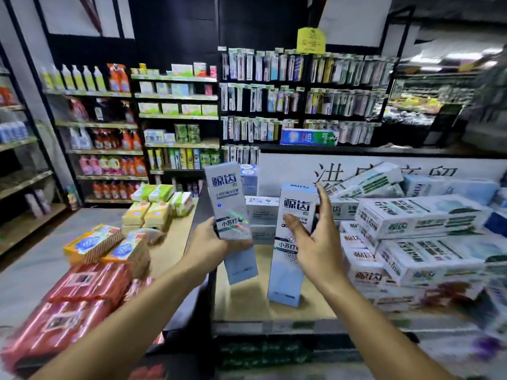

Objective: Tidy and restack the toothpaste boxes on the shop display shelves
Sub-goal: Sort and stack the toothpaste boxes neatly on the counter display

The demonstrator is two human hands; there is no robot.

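Observation:
My left hand (212,244) grips a pale blue toothpaste box (229,204), held upright and tilted slightly left above the wooden display shelf (247,297). A second pale blue toothpaste box (292,259) stands on end on the shelf. My right hand (315,242) is around its upper half, thumb on the front face and fingers straight along its right side. To the right lies a messy pile of white-and-green toothpaste boxes (417,223), lying flat and crooked. More white boxes (262,212) are stacked behind the two upright ones.
Red wrapped packs (82,297) and orange-and-blue soap boxes (109,245) fill the table on the left, with yellow and green packs (153,209) behind them. Toothbrush racks (301,97) and shelves of bottles (104,138) line the back. A white sign board (288,171) stands behind the display.

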